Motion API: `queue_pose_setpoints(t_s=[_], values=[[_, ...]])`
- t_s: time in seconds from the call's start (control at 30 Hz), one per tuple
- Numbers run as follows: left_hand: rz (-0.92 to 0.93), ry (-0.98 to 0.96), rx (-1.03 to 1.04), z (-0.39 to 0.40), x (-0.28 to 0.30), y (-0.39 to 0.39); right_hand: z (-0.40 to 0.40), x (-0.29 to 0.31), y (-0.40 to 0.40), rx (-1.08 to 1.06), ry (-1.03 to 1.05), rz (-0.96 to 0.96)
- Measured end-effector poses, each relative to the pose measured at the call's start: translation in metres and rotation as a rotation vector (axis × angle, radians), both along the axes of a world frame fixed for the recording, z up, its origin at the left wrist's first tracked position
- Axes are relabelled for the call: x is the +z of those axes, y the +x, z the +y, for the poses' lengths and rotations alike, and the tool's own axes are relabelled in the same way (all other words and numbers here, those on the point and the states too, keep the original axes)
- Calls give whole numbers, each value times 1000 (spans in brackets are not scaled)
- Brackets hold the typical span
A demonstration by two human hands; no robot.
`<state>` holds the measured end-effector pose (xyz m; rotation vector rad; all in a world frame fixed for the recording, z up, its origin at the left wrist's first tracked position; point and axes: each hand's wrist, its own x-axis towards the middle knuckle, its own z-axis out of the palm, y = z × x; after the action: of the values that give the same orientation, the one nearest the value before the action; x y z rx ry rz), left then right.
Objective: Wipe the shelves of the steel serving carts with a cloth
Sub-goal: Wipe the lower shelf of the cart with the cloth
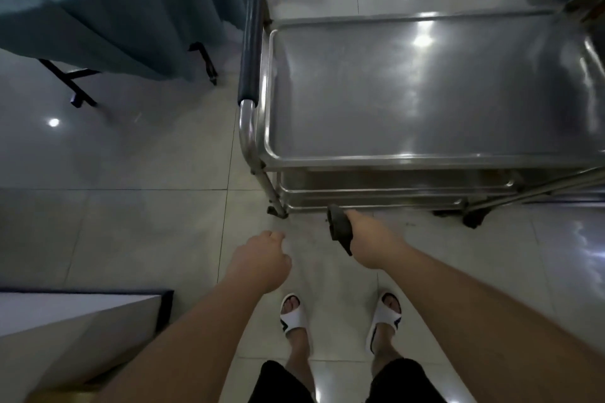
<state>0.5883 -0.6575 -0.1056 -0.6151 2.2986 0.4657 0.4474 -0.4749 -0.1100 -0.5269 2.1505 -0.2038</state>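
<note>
A dark cloth [340, 228] is held bunched in the right hand [370, 240], grip curled round it, at center frame just below the cart's lower shelf edge. The left hand [262, 260] is seen lower center-left, grip loosely curled, nothing held. The steel serving cart [425, 160] fills the upper right; its top shelf [425, 88] is bare, and 2 lower shelf edges are visible beneath. A black-padded handle [252, 49] is at its left end. A teal-draped desk [98, 3] is seen upper left. White slides [293, 314] are worn on tiled floor [114, 222].
</note>
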Motion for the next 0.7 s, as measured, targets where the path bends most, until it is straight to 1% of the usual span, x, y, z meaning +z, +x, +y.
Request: queue_pose_setpoints(t_s=[0.17, 0.27, 0.37, 0.43, 0.53, 0.63, 0.7], values=[[-39, -2, 37, -27, -24, -9, -24, -29, 0, -22, -20, 29], [-40, -4, 102, -35, -39, -16, -34, -46, -14, -31, -22, 46], [-33, 39, 257, -38, -58, -29, -46, -69, -32, -7, -32, 40], [-3, 72, 376, -40, -78, -38, -56, -90, -44, 21, -32, 20], [52, 94, 498, -45, -114, -54, -75, -126, -59, 59, -33, 13], [110, 90, 605, -55, -157, -69, -92, -161, -77, 100, -56, 44], [155, 66, 676, -66, -190, -79, -102, -183, -90, 135, -106, 111]])
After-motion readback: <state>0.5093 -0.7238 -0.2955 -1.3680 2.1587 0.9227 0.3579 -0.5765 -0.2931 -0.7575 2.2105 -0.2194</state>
